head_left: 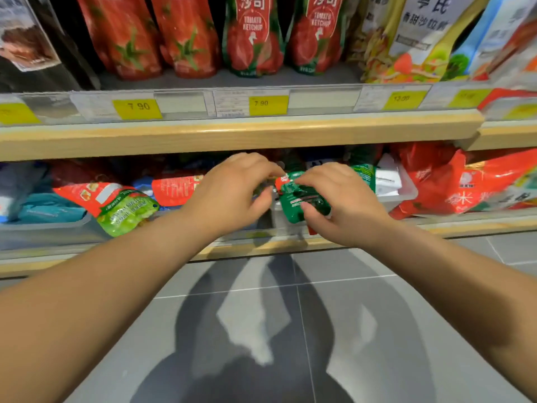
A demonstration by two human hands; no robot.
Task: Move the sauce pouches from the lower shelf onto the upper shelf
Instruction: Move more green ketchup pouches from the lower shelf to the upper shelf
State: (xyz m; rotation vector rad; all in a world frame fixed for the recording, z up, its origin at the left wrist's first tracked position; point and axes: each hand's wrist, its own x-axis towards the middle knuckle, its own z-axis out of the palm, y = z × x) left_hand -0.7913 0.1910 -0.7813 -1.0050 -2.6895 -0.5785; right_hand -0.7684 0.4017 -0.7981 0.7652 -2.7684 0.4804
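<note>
Pouches [125, 205] crowding lwr shelf [261, 245]

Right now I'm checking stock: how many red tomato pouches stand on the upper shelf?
4, in a row: two plain tomato-print ones left, two labelled ketchup right. More may hide behind.

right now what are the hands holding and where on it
Both hands are on one dark green sauce pouch at the lower shelf: the right hand grips its right side and lower end, and the left hand pinches its top left edge.
</note>
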